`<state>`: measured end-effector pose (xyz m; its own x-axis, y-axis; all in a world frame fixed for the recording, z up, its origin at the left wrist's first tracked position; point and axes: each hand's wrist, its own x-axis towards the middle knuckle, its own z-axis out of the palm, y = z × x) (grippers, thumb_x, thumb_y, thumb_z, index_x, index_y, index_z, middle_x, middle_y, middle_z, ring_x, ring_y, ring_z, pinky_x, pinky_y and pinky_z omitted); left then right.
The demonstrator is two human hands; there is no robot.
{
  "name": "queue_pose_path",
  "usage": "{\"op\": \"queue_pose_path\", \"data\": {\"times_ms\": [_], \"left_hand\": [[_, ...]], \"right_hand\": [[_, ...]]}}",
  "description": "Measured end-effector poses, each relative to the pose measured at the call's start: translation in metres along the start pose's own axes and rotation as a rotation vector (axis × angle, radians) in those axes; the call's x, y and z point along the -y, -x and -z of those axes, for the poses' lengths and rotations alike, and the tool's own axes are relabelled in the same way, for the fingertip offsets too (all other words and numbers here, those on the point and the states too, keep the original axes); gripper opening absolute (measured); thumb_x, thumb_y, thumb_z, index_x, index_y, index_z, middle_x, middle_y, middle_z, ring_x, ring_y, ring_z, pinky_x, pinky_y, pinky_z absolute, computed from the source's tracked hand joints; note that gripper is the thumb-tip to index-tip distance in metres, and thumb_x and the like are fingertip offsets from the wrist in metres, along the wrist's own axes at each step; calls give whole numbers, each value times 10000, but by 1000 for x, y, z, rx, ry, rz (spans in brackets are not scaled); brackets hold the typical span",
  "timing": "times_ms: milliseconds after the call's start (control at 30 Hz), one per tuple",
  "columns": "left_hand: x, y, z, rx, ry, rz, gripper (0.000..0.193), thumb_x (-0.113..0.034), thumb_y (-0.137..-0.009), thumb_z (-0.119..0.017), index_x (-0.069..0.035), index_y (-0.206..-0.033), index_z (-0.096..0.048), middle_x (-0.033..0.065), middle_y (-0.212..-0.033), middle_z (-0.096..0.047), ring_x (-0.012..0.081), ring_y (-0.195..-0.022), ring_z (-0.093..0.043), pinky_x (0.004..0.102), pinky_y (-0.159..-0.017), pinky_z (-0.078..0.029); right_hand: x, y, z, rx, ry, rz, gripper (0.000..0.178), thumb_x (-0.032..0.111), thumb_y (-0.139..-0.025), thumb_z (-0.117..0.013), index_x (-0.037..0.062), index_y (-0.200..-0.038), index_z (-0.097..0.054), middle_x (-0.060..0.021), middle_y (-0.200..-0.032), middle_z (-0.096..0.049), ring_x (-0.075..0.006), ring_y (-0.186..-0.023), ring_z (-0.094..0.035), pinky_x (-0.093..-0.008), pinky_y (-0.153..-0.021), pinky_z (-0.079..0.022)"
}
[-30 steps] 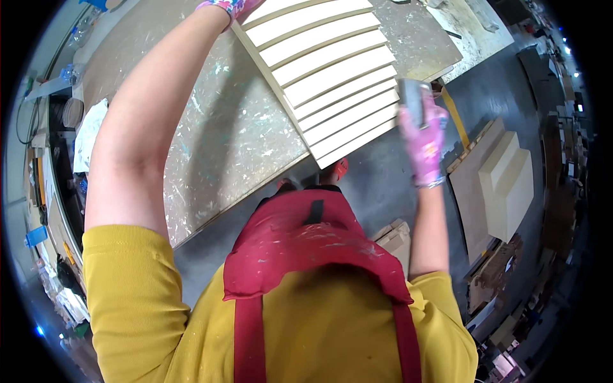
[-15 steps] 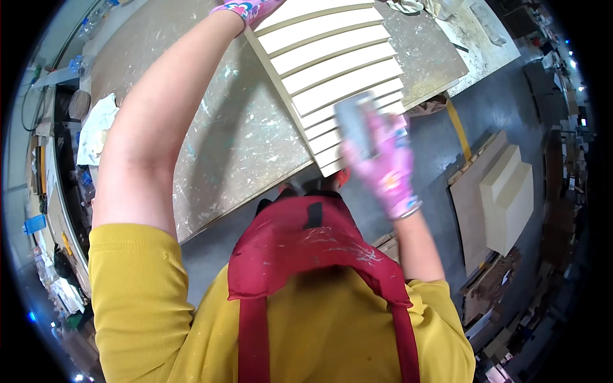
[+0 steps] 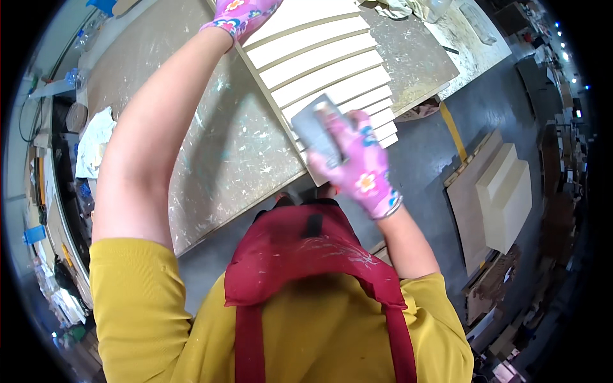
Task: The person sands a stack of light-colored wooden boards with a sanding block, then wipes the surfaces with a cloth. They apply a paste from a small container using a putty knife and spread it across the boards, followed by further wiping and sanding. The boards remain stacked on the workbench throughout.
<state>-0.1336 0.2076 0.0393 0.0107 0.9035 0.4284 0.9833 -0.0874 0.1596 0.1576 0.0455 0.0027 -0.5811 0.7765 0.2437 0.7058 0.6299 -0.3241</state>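
A pale slatted panel (image 3: pixel 306 59), its stepped slats white on top with tan edges, lies over the workbench and juts past the near edge. My right hand (image 3: pixel 363 167), in a pink flowered glove, is closed around a grey sanding block (image 3: pixel 317 131). The block lies over the panel's near end, covering part of the lower slats. At the top edge of the view my left hand (image 3: pixel 241 18), gloved alike, rests at the panel's left long edge. Its fingers are mostly cut off by the picture's edge.
The paint-spotted workbench (image 3: pixel 223 137) spreads left of the panel. A crumpled white cloth (image 3: pixel 96 143) lies at its left side, and more cloth (image 3: pixel 399 7) sits at the far right. On the floor to the right are a board (image 3: pixel 466 198) and a stepped cream block (image 3: pixel 504 198).
My right hand has swept the sanding block left and slightly down across the slats. The panel appears shifted slightly left and down in view, along with the bench. My left hand stays at the panel's edge.
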Motion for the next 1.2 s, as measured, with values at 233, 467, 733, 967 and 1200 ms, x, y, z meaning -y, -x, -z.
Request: {"op": "queue_pose_path", "data": {"times_ms": [233,467,733,967,1200], "left_hand": [[-7,2,4,3,-23,48,516,-373,-946,-494,-13,-1308,-568,209,-1388,-541,347,-1314,-484,428,-1144,-328],[-10,0,10,45,-22,42,520,-386,-934,-511,-12,-1290,-578,204,-1376,-553,345,-1314,-484,426,-1136,-337],[-6,6,11,-6,-49,28,509,-367,-924,-494,-5,-1271,-581,218,-1336,-567,354,-1270,-513,448,-1108,-359],[-12,4,8,-11,-8,59,529,-383,-941,-461,-17,-1307,-566,194,-1355,-566,341,-1290,-502,438,-1119,-347],[-15,5,18,83,8,92,560,-404,-972,-463,-46,-1401,-504,191,-1441,-500,347,-1357,-439,424,-1159,-302]], "right_hand": [[-50,-11,23,-218,51,-146,671,405,-788,-715,208,-1405,-544,-257,-1185,-549,-386,-983,-617,-447,-796,-558],[-132,-15,28,-284,132,-338,582,396,-848,-697,92,-1329,-572,-209,-1132,-627,-335,-973,-632,-443,-772,-564],[10,-34,7,-168,90,143,672,411,-819,-692,201,-1429,-502,-222,-1224,-602,-330,-814,-685,-394,-717,-599],[16,-30,15,-77,128,16,698,461,-798,-726,237,-1428,-525,-246,-1221,-566,-400,-953,-673,-459,-810,-573],[-120,-50,38,-223,104,-355,607,429,-865,-666,115,-1371,-552,-233,-1136,-651,-380,-875,-686,-446,-765,-590]]}}
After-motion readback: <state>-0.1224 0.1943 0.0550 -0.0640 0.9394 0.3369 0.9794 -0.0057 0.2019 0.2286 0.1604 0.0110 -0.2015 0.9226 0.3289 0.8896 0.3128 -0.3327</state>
